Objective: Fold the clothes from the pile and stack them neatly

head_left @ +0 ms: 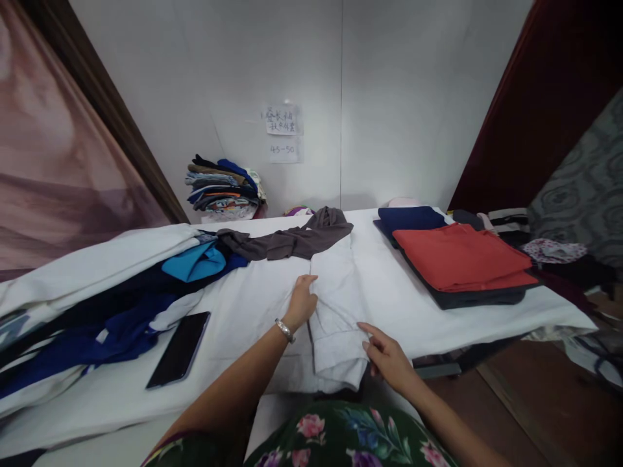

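1. The pale top [343,292] could end up crooked, I judge: creases run across the narrow strip nearest my hands, and uneven pressure from my left grip [302,303] would press them in.
2. The dark cloth [292,243] lies bunched at the top's far end. A hard pull towards me could drag it into a tighter crumple; I cannot tell where it joins the pale part.
3. The top's near end comes right up to the front of the worktop [403,305], close to my floral shirt [335,434]. Leaning in could rumple it, or let it slide over the edge.
4. The phone [179,350] lies to the left, between the top and the heap [121,324]. A wide sweep of my left forearm could knock it.
5. As for where things lie, the top is flat on the worktop in front of me, directly under my left grip, which rests at the strip's left side. Those fingers are curled; I cannot tell whether they pinch fabric or only press.
6. My right grip [387,357] is at the strip's right edge, towards the near end. It looks loose, index finger and thumb apart, the fingertip at the fabric.
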Demonstrator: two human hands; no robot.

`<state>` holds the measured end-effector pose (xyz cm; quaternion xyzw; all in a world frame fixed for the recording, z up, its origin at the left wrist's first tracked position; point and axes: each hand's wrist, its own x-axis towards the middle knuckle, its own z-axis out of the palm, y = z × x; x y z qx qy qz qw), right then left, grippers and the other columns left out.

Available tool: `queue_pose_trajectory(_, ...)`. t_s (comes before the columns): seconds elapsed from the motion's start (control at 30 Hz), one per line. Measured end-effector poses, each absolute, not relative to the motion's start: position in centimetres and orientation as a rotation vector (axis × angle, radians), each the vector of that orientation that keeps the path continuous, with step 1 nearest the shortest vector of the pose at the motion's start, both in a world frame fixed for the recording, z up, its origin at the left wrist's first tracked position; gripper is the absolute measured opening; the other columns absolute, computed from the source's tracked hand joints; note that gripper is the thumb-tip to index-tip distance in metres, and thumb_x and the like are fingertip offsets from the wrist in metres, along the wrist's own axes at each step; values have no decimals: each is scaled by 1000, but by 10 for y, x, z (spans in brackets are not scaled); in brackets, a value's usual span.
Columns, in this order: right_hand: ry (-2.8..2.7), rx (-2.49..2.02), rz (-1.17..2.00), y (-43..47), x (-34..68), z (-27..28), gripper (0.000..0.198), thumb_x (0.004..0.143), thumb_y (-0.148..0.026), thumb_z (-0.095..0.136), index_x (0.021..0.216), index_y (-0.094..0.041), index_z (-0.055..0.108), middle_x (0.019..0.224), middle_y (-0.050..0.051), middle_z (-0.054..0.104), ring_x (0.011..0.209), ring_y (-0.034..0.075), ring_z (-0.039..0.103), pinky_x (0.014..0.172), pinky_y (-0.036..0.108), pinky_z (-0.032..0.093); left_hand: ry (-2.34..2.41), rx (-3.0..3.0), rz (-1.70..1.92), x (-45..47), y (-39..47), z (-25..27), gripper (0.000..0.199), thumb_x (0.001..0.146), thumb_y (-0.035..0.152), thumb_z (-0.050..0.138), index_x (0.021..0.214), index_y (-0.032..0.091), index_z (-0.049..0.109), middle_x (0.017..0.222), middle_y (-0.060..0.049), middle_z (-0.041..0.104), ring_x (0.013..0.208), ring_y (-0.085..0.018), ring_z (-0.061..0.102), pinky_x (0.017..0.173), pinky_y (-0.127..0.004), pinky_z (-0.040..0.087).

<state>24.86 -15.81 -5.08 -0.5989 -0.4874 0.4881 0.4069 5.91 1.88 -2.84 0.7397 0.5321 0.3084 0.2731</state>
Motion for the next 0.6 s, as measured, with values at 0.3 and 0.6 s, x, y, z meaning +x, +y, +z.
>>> queue_pose_trajectory(0.3, -1332, -1550, 1179, -162, 254, -60, 55, 85, -45, 49, 133, -18, 55, 59, -6, 46, 42, 9, 47, 44, 23, 41, 1438, 1802, 792, 54, 5, -39, 51, 72, 13, 60, 122, 13, 55, 126, -14, 56, 116, -24, 54, 103, -37, 42)
queue_pose_trajectory(0.6, -1642, -1384, 1126, -170, 259, -53, 57, 83, -52, 58, 131, -20, 58, 128, 10, 61, 117, 25, 56, 104, 38, 39, 1301, 1838, 708, 43, -63, -32, 70, 66, 9, 60, 135, 15, 46, 149, -13, 37, 139, -25, 32, 118, -42, 22)
